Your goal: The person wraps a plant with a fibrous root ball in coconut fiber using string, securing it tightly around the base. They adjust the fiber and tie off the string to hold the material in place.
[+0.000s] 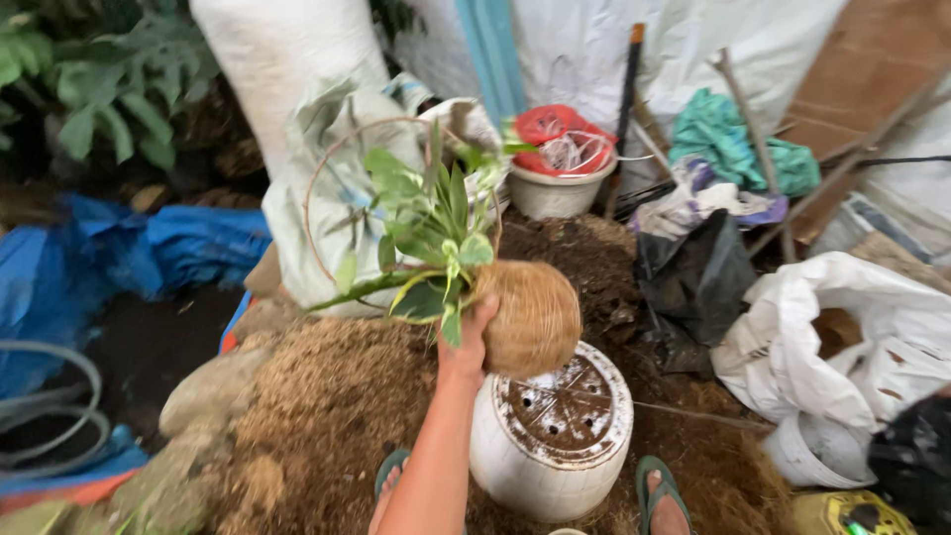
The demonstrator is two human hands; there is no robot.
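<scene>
My left hand (464, 345) reaches up from the bottom middle and is shut on a round ball of brown coconut fibre (533, 315) with a leafy green plant (426, 238) growing out of its left side. A thin wire hoop (319, 188) arcs over the plant. The ball hangs just above an upturned white pot (550, 436), whose dirty base with drain holes faces up. My right hand is out of sight. My feet in green sandals (659, 490) stand either side of the pot.
A heap of brown husk and soil (337, 396) lies left of the pot. Behind are a pale sack (327, 188), a white bowl with red netting (558, 163), black (693, 277) and white (852, 337) bags, a blue tarp (149, 248) and a hose (59, 406).
</scene>
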